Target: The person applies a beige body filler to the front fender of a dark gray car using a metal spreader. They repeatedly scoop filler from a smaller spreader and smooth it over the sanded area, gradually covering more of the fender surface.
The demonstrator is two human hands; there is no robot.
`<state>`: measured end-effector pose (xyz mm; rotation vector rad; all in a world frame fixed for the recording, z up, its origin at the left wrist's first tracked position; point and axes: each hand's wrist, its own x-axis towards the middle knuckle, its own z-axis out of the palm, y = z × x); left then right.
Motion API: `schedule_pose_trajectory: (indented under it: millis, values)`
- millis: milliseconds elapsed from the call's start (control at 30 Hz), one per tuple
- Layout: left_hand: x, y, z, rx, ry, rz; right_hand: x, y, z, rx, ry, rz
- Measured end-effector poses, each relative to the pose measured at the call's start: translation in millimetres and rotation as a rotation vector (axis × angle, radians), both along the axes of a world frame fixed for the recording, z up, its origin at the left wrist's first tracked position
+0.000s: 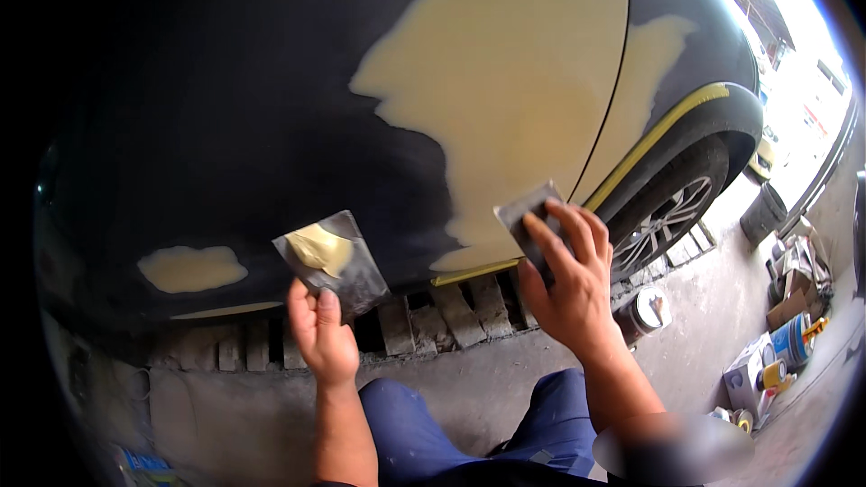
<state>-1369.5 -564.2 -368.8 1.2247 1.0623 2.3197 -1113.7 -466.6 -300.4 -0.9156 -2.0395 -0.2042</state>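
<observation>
My left hand (325,334) grips a square metal putty plate (354,291) carrying a blob of pale yellow filler (317,248). In my right hand (568,280) is a flat metal spreader (516,215), held near the dark car's panel (225,81) beside the lower edge of a large filler patch (487,126). A smaller patch (189,267) lies low on the left. Yellow masking tape (649,144) runs along the wheel arch and lower edge.
The wheel (663,221) is at right, with a grated slatted strip (469,311) below the car. An open can (642,311), dark bucket (764,215), white box (749,370) and several cans and scraps stand on the concrete floor (451,370).
</observation>
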Motion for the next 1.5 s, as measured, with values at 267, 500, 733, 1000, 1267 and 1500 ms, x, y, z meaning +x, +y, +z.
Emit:
schedule_pose_trajectory:
  millis: [267,500,733,1000,1267,1500]
  values:
    - [-2.8,-12.7,-39.9,-0.132,-0.527,-0.116,-69.7,11.5,71.9,0.198,-0.133,-0.069]
    - [49.4,-44.5,-179.7,-0.447,-0.726,-0.288,-103.3,14.5,73.2,0.253,-0.193,-0.081]
    - [56.3,-56.9,-234.8,-0.575,-0.680,-0.360,-117.8,17.3,76.2,0.320,-0.215,-0.122]
    - [48.8,-51.0,-243.0,-0.606,-0.654,-0.364,-115.4,12.8,65.0,0.290,-0.277,-0.143]
    - [45.5,-47.7,-239.8,-0.651,-0.656,-0.370,-126.5,14.1,73.5,0.322,-0.262,-0.126]
    - [40.0,-44.7,-244.8,-0.681,-0.638,-0.355,-120.2,18.9,56.4,0.279,-0.261,-0.148]
